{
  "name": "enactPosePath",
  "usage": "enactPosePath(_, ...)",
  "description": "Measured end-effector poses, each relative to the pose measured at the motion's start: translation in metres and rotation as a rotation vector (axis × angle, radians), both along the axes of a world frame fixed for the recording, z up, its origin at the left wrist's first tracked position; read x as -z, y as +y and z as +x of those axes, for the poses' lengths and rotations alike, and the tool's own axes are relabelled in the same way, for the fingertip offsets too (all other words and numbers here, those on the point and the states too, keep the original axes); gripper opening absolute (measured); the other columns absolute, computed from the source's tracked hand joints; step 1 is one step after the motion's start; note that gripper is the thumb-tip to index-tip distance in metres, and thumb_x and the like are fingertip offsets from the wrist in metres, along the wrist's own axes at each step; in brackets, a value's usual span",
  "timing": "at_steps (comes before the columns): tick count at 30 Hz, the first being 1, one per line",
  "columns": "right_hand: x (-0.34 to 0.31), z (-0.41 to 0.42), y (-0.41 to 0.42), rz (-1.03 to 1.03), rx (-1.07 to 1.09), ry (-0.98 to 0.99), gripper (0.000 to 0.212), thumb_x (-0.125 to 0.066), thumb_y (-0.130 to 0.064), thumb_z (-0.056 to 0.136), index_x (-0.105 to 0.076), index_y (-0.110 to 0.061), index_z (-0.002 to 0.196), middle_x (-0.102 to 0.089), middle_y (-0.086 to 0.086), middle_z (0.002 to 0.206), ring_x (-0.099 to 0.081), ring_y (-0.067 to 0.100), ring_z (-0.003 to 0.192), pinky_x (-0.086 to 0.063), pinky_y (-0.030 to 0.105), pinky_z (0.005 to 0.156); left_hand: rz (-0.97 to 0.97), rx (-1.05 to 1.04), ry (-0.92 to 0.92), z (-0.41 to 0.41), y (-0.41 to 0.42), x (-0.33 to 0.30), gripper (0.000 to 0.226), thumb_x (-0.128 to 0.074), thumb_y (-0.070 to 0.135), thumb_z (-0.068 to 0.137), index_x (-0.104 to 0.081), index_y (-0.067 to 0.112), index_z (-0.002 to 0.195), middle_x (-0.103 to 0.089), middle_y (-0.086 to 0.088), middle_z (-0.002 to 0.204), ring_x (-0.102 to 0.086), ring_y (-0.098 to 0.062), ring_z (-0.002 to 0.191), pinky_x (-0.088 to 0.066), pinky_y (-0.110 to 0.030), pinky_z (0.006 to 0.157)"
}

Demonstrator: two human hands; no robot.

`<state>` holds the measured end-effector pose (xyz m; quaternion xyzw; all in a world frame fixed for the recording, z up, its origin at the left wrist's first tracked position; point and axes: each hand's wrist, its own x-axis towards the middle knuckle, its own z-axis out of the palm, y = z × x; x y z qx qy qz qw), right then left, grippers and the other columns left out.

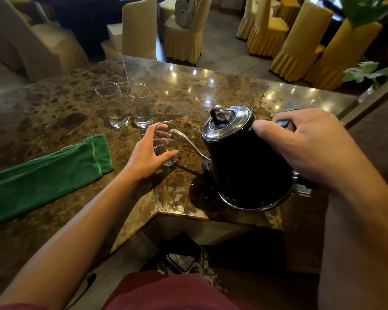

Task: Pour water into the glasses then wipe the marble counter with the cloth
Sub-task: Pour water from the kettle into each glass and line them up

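Note:
My right hand point(305, 144) grips the handle of a black gooseneck kettle point(244, 162), tilted to the left. Its thin spout tip sits over the rim of a clear glass point(167, 144) standing on the brown marble counter point(188, 90). My left hand point(146, 157) wraps around that glass, thumb near the base. Two taller clear glasses point(112, 104) point(140, 104) stand upright just behind, each with a little water at the bottom. A folded green cloth point(47, 173) lies on the counter at the left.
The kettle's base point(300, 186) sits under and behind the kettle near the counter's right side. Covered chairs point(296, 48) stand beyond the far edge. A green plant point(370, 72) is at the far right. The counter's front edge has a notch near my body.

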<state>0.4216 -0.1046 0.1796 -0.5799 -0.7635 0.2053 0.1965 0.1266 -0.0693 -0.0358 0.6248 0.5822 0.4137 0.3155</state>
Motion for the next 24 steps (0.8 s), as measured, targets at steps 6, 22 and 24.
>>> enactPosePath(6, -0.003, -0.004, 0.0, 0.005, -0.013, -0.04, 0.053, -0.059, -0.046, 0.097, -0.069, 0.002, 0.077, -0.065, 0.024, 0.072, -0.059, 0.027, 0.069, -0.039, 0.033, 0.05, -0.001, 0.007, -0.009, -0.001, 0.001, 0.002, 0.072, -0.085, 0.026, 0.082, -0.044, 0.021, 0.141, -0.063, -0.001, 0.126, -0.064, -0.016, 0.12, -0.054, -0.049, 0.104)
enactPosePath(22, -0.011, -0.014, -0.013, -0.067, -0.076, -0.06, 0.048, -0.055, -0.048, 0.096, -0.068, -0.01, 0.071, -0.062, 0.006, 0.058, -0.064, 0.011, 0.063, -0.035, 0.016, 0.038, -0.032, 0.006, -0.015, 0.002, -0.002, 0.002, 0.071, -0.082, 0.024, 0.085, -0.041, 0.021, 0.143, -0.061, 0.001, 0.127, -0.063, -0.015, 0.121, -0.052, -0.049, 0.107)
enactPosePath(24, -0.012, -0.015, -0.013, -0.074, -0.093, -0.057, 0.049, -0.054, -0.049, 0.096, -0.068, -0.008, 0.072, -0.064, 0.011, 0.059, -0.065, 0.014, 0.062, -0.035, 0.016, 0.038, -0.036, 0.003, -0.019, 0.002, -0.002, 0.002, 0.071, -0.082, 0.023, 0.086, -0.041, 0.02, 0.143, -0.061, 0.0, 0.127, -0.062, -0.016, 0.121, -0.052, -0.049, 0.106)
